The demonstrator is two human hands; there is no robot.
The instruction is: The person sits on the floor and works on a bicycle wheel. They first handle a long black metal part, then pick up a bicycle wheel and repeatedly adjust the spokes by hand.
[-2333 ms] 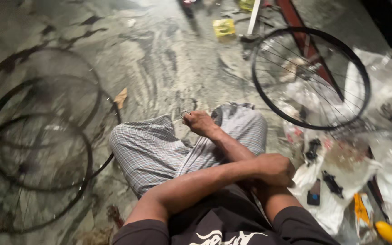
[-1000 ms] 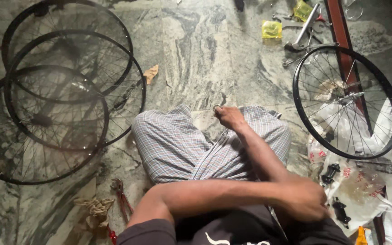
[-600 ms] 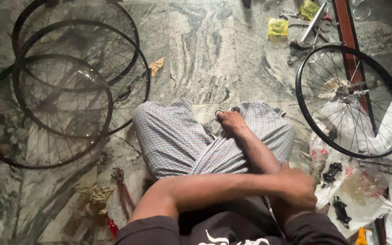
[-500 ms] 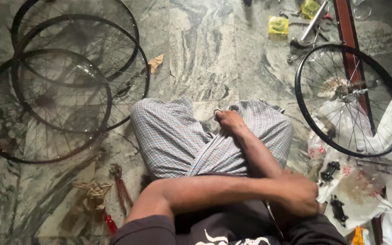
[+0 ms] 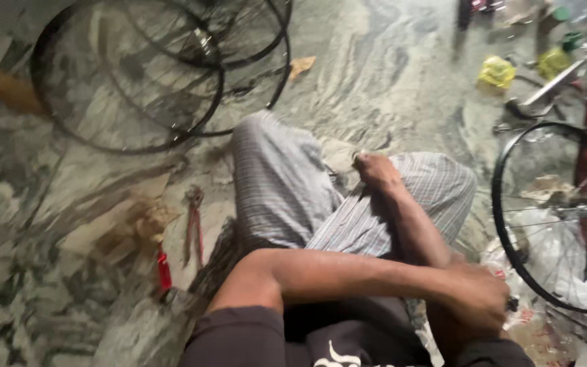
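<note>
Our view has swung left; our crossed left hand point(image 5: 477, 302) stays by the wheel point(image 5: 558, 217), right hand point(image 5: 375, 168) on our trousers point(image 5: 273, 183); finger grips unclear.

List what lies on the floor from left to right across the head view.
Stacked bare wheel rims → pliers → person's checked-trousered legs → right hand → left hand → spoked wheel.

Seated person: dark short-sleeved shirt point(image 5: 321, 336) bearing a white printed mark at the chest; loose grey checked trousers point(image 5: 273, 183); forearms and both hands bare.
</note>
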